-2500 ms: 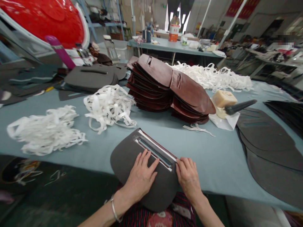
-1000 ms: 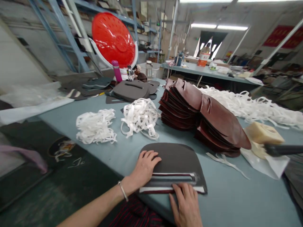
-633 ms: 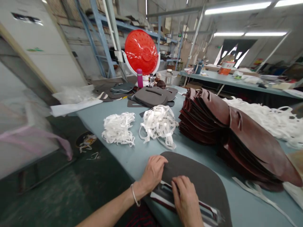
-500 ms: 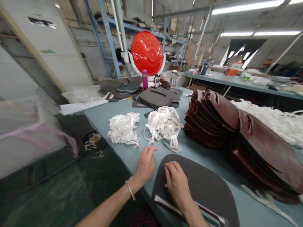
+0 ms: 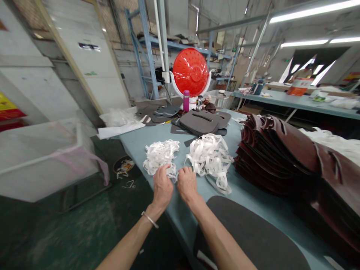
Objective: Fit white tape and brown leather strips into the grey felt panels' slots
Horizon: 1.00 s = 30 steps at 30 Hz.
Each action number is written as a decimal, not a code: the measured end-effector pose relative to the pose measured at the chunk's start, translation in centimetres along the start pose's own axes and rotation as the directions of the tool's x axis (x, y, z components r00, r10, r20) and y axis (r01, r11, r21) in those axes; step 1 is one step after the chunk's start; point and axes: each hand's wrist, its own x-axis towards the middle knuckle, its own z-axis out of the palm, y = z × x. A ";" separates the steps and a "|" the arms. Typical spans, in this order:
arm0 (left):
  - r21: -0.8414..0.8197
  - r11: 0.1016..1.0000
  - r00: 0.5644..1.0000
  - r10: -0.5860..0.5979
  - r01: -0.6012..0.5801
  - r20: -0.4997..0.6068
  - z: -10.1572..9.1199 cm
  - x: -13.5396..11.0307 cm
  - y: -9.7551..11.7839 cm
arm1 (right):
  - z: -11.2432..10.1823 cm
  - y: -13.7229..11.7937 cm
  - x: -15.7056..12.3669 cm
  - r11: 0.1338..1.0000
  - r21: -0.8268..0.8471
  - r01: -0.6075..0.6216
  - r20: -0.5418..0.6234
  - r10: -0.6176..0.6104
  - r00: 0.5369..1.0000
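My left hand and my right hand sit side by side at the near edge of a loose heap of white strips, and their fingertips touch or nearly touch it. Whether either hand pinches a strip is hidden by the curled fingers. A second, larger tangle of white strips lies just beyond my right hand. Below my right forearm lies a dark grey felt panel with a rounded edge, partly cut off by the frame. A tall stack of brown leather pieces rises to the right.
The blue-grey table ends in a long edge left of my hands, with a green floor below. Further along stand stacked grey felt panels, a pink bottle and a red round plastic disc. A clear plastic bin stands left.
Both hands have left the dark panel and moved forward to the white strips. The panel now lies lower in view, and the view has turned left.
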 end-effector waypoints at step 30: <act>-0.446 0.855 0.528 0.516 -0.266 0.674 0.2 -6.9 11.9 | -10.3 8.8 -20.0 0.569 0.640 -0.517 0.295 0.440 0.848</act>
